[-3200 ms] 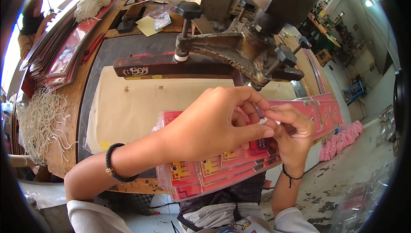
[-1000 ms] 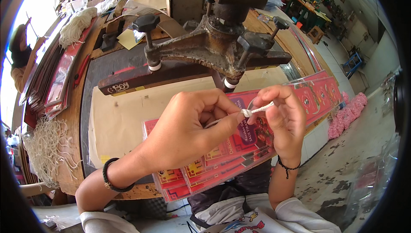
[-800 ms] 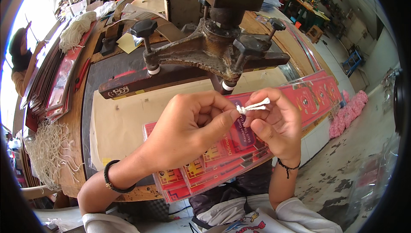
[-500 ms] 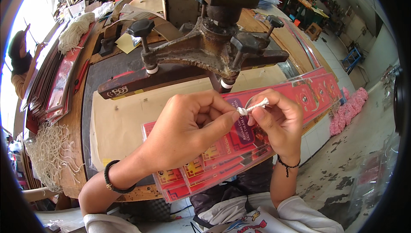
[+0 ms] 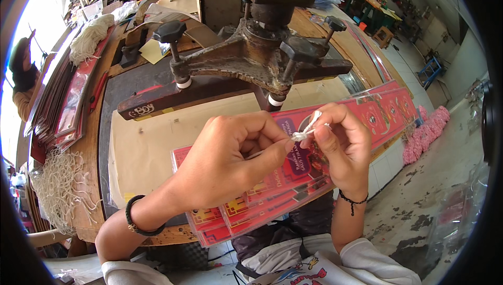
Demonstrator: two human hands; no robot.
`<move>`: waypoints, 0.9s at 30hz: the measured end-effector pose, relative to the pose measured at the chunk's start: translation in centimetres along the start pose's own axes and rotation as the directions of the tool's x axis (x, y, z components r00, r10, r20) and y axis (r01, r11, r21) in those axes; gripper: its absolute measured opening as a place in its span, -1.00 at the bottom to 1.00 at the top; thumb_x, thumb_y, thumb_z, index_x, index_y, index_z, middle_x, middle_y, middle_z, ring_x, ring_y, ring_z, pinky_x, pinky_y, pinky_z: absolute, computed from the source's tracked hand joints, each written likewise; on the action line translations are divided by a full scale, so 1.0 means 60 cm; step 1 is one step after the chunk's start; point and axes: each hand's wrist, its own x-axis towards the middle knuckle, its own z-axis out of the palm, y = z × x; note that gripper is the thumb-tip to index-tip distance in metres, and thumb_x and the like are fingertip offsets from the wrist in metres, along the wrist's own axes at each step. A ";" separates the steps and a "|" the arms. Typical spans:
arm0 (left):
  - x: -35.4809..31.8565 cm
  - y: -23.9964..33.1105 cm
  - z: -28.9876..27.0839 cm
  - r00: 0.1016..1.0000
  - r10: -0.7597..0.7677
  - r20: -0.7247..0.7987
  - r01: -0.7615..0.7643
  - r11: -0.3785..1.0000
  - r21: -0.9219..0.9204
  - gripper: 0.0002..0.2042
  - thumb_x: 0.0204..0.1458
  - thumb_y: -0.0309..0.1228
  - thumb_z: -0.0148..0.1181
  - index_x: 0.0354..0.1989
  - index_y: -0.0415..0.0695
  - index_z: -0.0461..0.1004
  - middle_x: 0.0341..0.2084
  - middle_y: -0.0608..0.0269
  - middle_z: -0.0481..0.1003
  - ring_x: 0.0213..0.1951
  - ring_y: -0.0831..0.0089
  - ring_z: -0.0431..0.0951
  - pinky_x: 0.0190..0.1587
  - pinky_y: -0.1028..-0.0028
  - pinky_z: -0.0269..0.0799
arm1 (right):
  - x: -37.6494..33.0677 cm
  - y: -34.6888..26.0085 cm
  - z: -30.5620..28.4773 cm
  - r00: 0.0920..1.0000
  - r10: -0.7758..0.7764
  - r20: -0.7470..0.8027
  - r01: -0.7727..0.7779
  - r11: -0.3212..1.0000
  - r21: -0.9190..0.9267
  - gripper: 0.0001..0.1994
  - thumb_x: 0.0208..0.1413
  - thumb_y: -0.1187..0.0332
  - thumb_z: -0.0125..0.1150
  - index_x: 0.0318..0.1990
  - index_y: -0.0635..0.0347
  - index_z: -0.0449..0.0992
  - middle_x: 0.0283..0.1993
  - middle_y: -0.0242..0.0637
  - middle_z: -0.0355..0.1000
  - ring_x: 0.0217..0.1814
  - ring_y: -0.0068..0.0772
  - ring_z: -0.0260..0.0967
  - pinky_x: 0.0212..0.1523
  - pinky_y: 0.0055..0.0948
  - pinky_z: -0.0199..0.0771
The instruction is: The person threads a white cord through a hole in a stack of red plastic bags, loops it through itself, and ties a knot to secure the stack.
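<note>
Between my hands a short white cord (image 5: 299, 136) is knotted, one strand standing up near the right fingers. My left hand (image 5: 230, 162) pinches one side of the knot between thumb and forefinger. The other side is gripped by my right hand (image 5: 343, 146), its thumb against the fingers. Below them lies a stack of red printed sheets in clear plastic sleeves (image 5: 374, 120), fanned out at the near edge. Part of the stack is covered by my hands.
A heavy metal press (image 5: 246, 59) with black knobs stands over beige board (image 5: 141, 154). Loose white cords (image 5: 63, 190) and stacked sleeved sheets (image 5: 70, 101) lie left, with a white cord bundle (image 5: 91, 39) on top. Pink cord (image 5: 427, 135) is at right. A person (image 5: 23, 75) is far left.
The white cord's end has gone from lying rightward across my right fingers to standing up, split into separate strands. My hands have barely shifted.
</note>
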 end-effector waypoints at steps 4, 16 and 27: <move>0.000 0.000 0.001 1.000 -0.010 -0.009 0.010 0.999 0.031 -0.90 0.17 -0.56 0.17 -0.25 -0.37 0.48 -0.41 0.21 0.58 -0.39 0.67 0.54 -0.34 0.66 0.47 | 0.002 0.000 0.003 1.000 -0.011 -0.009 0.011 1.000 0.014 -0.85 0.27 0.38 0.18 -0.21 0.28 0.42 -0.25 -0.33 0.39 -0.25 -0.61 0.39 -0.18 -0.59 0.43; 0.000 -0.006 0.000 0.998 0.048 -0.051 -0.046 0.998 0.041 -0.94 0.17 -0.60 0.15 -0.24 -0.35 0.48 -0.39 0.29 0.56 -0.36 0.74 0.52 -0.31 0.69 0.46 | 0.006 -0.003 -0.011 0.986 0.138 0.091 -0.149 0.982 0.118 -0.76 0.23 0.41 0.25 -0.05 0.40 0.47 -0.17 -0.34 0.45 -0.18 -0.70 0.35 -0.17 -0.64 0.38; -0.001 -0.004 0.002 0.999 0.018 -0.047 -0.014 0.997 0.080 -0.95 0.14 -0.60 0.20 -0.28 -0.33 0.47 -0.41 0.31 0.56 -0.39 0.77 0.49 -0.37 0.69 0.43 | 0.008 0.003 -0.006 0.999 -0.031 -0.019 0.032 0.996 0.083 -0.95 0.24 0.54 0.12 -0.18 0.31 0.45 -0.20 -0.29 0.41 -0.29 -0.63 0.35 -0.29 -0.58 0.41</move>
